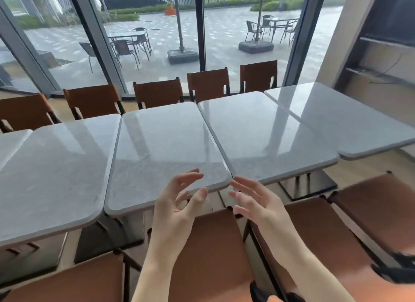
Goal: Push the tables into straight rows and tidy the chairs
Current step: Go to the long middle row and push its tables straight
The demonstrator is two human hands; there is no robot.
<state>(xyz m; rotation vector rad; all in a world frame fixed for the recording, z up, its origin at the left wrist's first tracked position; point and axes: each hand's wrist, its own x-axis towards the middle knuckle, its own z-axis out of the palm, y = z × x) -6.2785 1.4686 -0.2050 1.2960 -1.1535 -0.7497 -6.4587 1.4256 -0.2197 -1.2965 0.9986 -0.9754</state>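
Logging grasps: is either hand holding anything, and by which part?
Nothing is held: left hand and right hand hover open near the grey marble tabletop.

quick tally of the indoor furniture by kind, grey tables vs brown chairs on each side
grey tables: 5, one only a sliver at the left edge
brown chairs, window side: 5
brown chairs, near side: 4
total: 14, not counting the patio furniture outside
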